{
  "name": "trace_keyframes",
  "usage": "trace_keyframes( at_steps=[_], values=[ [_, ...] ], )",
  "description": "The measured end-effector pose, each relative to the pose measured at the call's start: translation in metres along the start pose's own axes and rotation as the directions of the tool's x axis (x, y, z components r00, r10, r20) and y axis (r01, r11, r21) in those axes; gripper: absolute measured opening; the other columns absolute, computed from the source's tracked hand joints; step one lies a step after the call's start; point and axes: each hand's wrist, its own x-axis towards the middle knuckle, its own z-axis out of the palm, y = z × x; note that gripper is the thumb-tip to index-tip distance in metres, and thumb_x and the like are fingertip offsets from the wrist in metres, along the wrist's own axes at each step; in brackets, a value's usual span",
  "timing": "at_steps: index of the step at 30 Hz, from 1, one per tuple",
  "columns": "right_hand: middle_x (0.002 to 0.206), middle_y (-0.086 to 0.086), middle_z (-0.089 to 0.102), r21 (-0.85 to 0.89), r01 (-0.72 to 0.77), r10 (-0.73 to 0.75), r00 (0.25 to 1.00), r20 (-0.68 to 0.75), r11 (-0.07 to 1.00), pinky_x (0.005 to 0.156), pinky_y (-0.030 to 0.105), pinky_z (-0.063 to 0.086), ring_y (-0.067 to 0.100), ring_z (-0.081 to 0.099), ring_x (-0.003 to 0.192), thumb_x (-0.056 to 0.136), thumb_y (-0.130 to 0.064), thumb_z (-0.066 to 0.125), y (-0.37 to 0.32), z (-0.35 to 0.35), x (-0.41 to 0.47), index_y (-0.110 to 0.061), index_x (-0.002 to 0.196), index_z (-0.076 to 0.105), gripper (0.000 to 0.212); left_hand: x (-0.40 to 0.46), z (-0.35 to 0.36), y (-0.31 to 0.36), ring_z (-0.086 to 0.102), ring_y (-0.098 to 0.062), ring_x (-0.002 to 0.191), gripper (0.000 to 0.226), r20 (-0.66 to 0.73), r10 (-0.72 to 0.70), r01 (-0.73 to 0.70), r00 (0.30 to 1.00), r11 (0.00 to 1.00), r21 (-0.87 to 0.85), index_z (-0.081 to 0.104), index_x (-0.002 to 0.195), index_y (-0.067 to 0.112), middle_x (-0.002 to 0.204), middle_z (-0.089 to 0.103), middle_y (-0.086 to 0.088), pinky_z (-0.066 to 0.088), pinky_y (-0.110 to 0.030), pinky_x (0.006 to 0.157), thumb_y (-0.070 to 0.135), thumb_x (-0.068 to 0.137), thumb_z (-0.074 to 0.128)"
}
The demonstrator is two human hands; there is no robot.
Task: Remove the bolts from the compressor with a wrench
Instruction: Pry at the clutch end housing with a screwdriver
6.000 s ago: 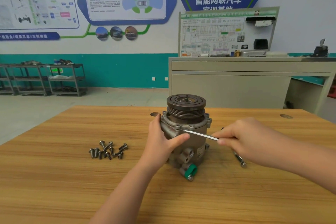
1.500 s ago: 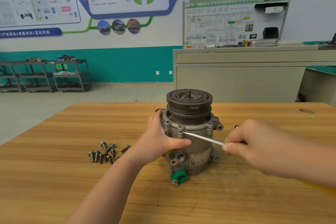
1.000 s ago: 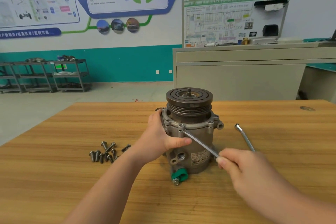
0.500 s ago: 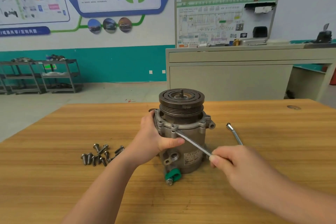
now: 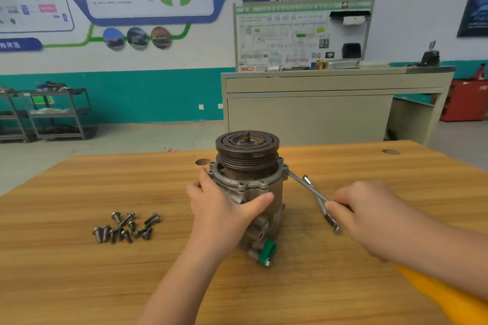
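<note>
The metal compressor [image 5: 253, 182] stands upright on the wooden table [image 5: 79, 285], dark pulley on top, green cap [image 5: 267, 253] at its base. My left hand [image 5: 224, 208] grips its left side, thumb across the front below the flange. My right hand [image 5: 367, 214] holds a thin silver wrench [image 5: 306, 187] by its handle; the wrench's head sits at a bolt on the flange's right lug [image 5: 286, 169]. A second long tool [image 5: 320, 204] lies on the table under the wrench, partly hidden by my right hand.
Several removed bolts [image 5: 125, 227] lie in a loose pile on the table left of the compressor. Two round holes [image 5: 202, 162] mark the tabletop near its far edge. A grey workbench [image 5: 317, 105] stands beyond the table, metal shelves [image 5: 52, 116] far left.
The wrench has left the front flange bolt and now sits on the right-side lug. My right hand moved right and farther from me. My left hand keeps holding the compressor.
</note>
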Motion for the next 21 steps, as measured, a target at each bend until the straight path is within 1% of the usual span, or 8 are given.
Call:
trace_keyframes(
  at_steps=[3, 5, 6, 8, 11, 15, 18, 21],
  values=[
    [0.047, -0.002, 0.048, 0.06, -0.025, 0.023, 0.999, 0.025, 0.998, 0.032, 0.016, 0.034, 0.01, 0.044, 0.031, 0.101, -0.028, 0.044, -0.001, -0.001, -0.001, -0.017, 0.068, 0.053, 0.037, -0.002, 0.0, 0.005, 0.01, -0.016, 0.143, 0.136, -0.007, 0.022, -0.022, 1.0, 1.0, 0.015, 0.002, 0.155, 0.015, 0.155, 0.014, -0.003, 0.022, -0.042, 0.118, 0.062, 0.056, 0.082],
    [0.029, -0.004, 0.041, 0.129, -0.056, 0.049, 0.997, 0.06, 0.99, 0.032, 0.019, 0.035, 0.01, 0.043, 0.024, 0.101, -0.026, 0.044, -0.001, -0.002, -0.001, -0.013, 0.07, 0.057, 0.036, -0.001, -0.001, 0.006, 0.014, -0.015, 0.141, 0.134, -0.017, 0.02, -0.02, 1.0, 1.0, 0.013, 0.004, 0.154, 0.014, 0.154, 0.019, -0.004, 0.024, -0.04, 0.116, 0.06, 0.056, 0.084],
    [0.025, -0.005, 0.04, 0.152, -0.066, 0.056, 0.996, 0.069, 0.986, 0.032, 0.019, 0.035, 0.01, 0.043, 0.023, 0.101, -0.025, 0.044, -0.001, -0.002, -0.001, -0.012, 0.071, 0.057, 0.035, 0.0, -0.002, 0.006, 0.016, -0.016, 0.14, 0.134, -0.017, 0.01, -0.01, 1.0, 1.0, 0.012, 0.006, 0.154, 0.014, 0.152, 0.021, -0.004, 0.026, -0.04, 0.114, 0.06, 0.055, 0.084],
    [0.027, -0.005, 0.041, 0.173, -0.072, 0.062, 0.996, 0.064, 0.982, 0.031, 0.019, 0.035, 0.01, 0.043, 0.023, 0.101, -0.025, 0.046, 0.0, 0.002, -0.001, -0.009, 0.074, 0.061, 0.034, 0.002, -0.006, 0.005, 0.02, -0.016, 0.137, 0.134, 0.003, -0.018, 0.018, 1.0, 1.0, 0.013, 0.012, 0.154, 0.014, 0.149, 0.026, -0.004, 0.029, -0.039, 0.112, 0.062, 0.051, 0.083],
    [0.042, 0.0, 0.045, 0.197, -0.065, 0.06, 0.998, 0.033, 0.978, 0.031, 0.021, 0.036, 0.012, 0.043, 0.023, 0.1, -0.024, 0.048, 0.001, 0.008, 0.0, -0.007, 0.074, 0.061, 0.034, 0.006, -0.011, 0.004, 0.024, -0.014, 0.129, 0.124, 0.05, -0.01, 0.009, 0.999, 0.999, 0.034, 0.023, 0.15, 0.016, 0.14, 0.033, -0.002, 0.032, -0.038, 0.108, 0.062, 0.052, 0.083],
    [0.046, 0.0, 0.047, 0.209, -0.072, 0.067, 0.997, 0.029, 0.975, 0.031, 0.02, 0.036, 0.011, 0.044, 0.024, 0.1, -0.024, 0.047, -0.002, 0.009, 0.001, -0.014, 0.066, 0.055, 0.036, 0.008, -0.011, 0.002, 0.025, -0.008, 0.115, 0.119, 0.047, -0.011, 0.009, 0.999, 0.999, 0.044, 0.024, 0.147, 0.014, 0.134, 0.032, -0.002, 0.033, -0.033, 0.105, 0.06, 0.055, 0.084],
    [0.039, 0.001, 0.047, 0.239, -0.104, 0.077, 0.99, 0.117, 0.965, 0.031, 0.016, 0.033, 0.011, 0.044, 0.024, 0.101, -0.025, 0.046, -0.007, 0.002, 0.005, -0.012, 0.072, 0.057, 0.034, 0.012, -0.012, -0.001, 0.022, -0.004, 0.107, 0.115, 0.061, 0.008, -0.013, 0.998, 0.997, 0.073, 0.027, 0.143, 0.015, 0.128, 0.032, 0.0, 0.03, -0.026, 0.095, 0.061, 0.054, 0.083],
    [0.044, 0.003, 0.047, 0.323, -0.166, 0.101, 0.972, 0.211, 0.932, 0.033, 0.018, 0.035, 0.011, 0.041, 0.026, 0.101, -0.021, 0.05, -0.008, -0.019, 0.016, -0.006, 0.078, 0.063, 0.03, 0.015, -0.014, -0.008, 0.027, -0.004, 0.106, 0.115, 0.078, 0.002, -0.004, 0.997, 1.0, 0.03, 0.023, 0.143, 0.018, 0.117, 0.028, 0.008, 0.03, -0.025, 0.094, 0.06, 0.055, 0.084]
  ],
)
